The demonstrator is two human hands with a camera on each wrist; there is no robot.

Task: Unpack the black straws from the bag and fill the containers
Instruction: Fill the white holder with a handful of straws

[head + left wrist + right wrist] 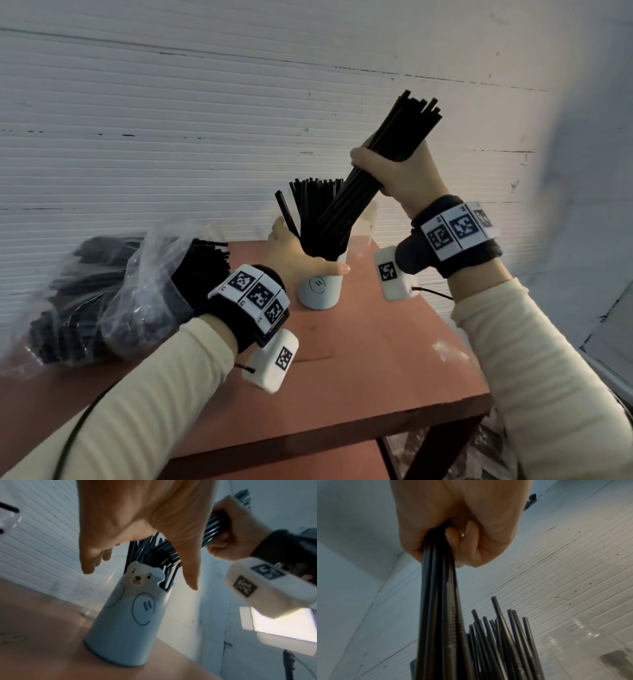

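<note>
A pale blue bear cup (320, 287) stands on the red-brown table (376, 359), packed with upright black straws (313, 209). My left hand (294, 251) spans the cup's rim with fingers spread. Its thumb (193, 580) points down beside the rim, and the fingers sit behind, apart from the cup (130, 609). My right hand (394, 171) grips a tilted bundle of black straws (407, 123) above the cup, its lower ends among the straws in the cup. The fist closes round the bundle (436, 601). A clear plastic bag (130, 291) full of black straws lies at the left.
A clear container (369, 219) stands behind the cup, near the white ribbed wall (171, 120). The table ends close on the right and in front (342, 431). A cable (435, 294) runs off the right side.
</note>
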